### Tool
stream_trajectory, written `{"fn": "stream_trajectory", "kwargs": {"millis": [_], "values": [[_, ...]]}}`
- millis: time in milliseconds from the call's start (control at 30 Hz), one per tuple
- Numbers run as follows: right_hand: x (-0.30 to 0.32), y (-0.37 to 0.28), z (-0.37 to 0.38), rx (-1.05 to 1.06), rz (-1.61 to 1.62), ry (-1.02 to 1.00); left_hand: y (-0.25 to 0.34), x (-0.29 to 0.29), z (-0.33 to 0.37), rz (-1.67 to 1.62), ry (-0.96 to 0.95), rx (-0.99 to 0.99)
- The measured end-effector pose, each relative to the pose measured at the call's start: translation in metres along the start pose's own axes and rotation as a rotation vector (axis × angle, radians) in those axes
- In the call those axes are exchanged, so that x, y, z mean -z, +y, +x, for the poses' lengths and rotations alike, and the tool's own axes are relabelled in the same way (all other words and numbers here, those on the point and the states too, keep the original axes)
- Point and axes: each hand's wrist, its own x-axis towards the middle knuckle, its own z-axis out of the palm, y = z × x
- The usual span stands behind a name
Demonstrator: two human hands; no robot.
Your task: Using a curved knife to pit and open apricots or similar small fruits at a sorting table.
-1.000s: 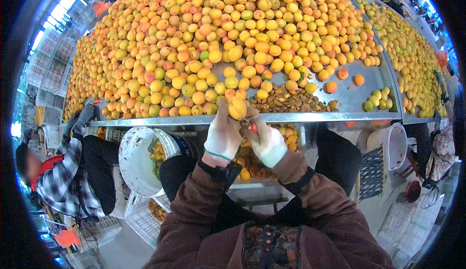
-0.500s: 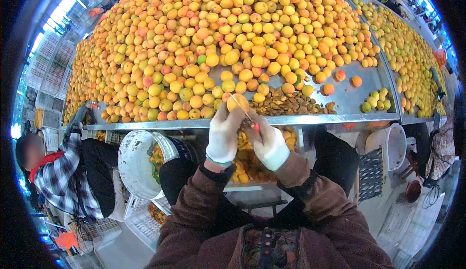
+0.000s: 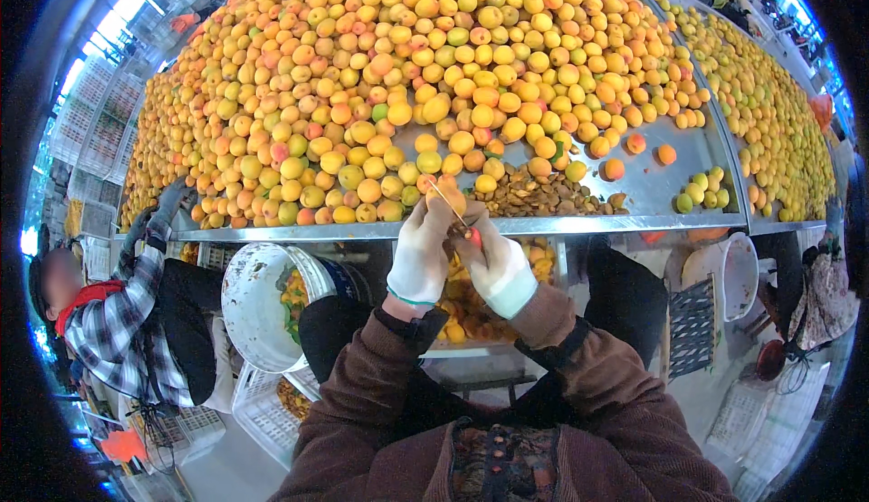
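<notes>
In a white glove, my left hand [image 3: 416, 253] is closed around an apricot [image 3: 455, 200] just over the table's near edge. My right hand [image 3: 498, 267], gloved too, grips a small knife [image 3: 473, 236] by its red handle. The thin blade slants up and to the left across the apricot; how deep it sits, I cannot tell. Below both hands, a crate of apricot pieces [image 3: 469, 307] is partly covered by them. Beyond them, whole apricots [image 3: 389, 76] are heaped on the metal table [image 3: 597, 223], with a pile of brown pits [image 3: 548, 194] close by.
A white bucket [image 3: 249, 298] with fruit scraps and leaves tilts left of my knees. White plastic crates [image 3: 267, 407] lie on the floor beside it. A co-worker in a checked shirt [image 3: 113, 344] sits at the left. Greenish apricots [image 3: 701, 190] lie near the right corner.
My hands stay almost in place, with the apricot and knife shifted slightly. The co-worker at the left now reaches farther into the heap.
</notes>
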Motion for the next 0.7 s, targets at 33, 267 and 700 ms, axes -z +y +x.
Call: {"fn": "stream_trajectory", "kwargs": {"millis": [33, 267, 700], "values": [[-0.002, 0.001, 0.0, 0.01, -0.026, 0.012, 0.0, -0.001, -0.001, -0.185, 0.023, 0.138], [0.0, -0.003, 0.0, 0.067, -0.256, -0.025, -0.01, 0.002, -0.007, -0.379, 0.013, 0.168], [0.008, 0.001, 0.006, 0.095, -0.124, 0.093, 0.001, -0.002, -0.009, -0.653, -0.043, -0.089]]}}
